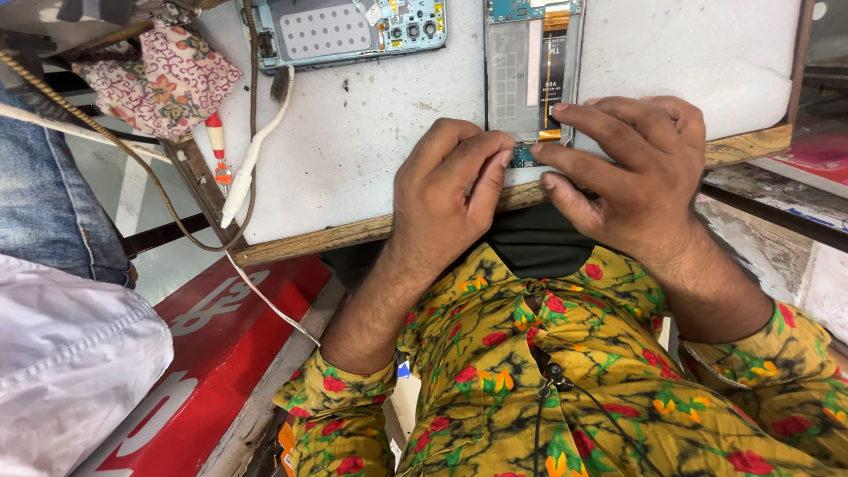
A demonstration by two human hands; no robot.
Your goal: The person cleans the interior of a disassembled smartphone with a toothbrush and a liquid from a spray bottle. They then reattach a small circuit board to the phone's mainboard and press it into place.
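Note:
An opened phone (528,75) with its back cover off lies on the white work surface (371,150), its circuit parts and an orange flex strip showing. My left hand (450,190) has its fingertips bent onto the small blue board (523,159) at the phone's near end. From the right, my right hand (632,168) lies over the same end, index finger along the phone's edge and thumb pressed against its bottom. The fingertips of both hands meet there and hide what is between them.
A second opened phone (353,31) lies at the back left. A white brush (252,150), a red-handled screwdriver (216,146) and a floral cloth (163,79) sit near the left edge. Another person's jeans (35,194) and a red board (221,353) are at the left.

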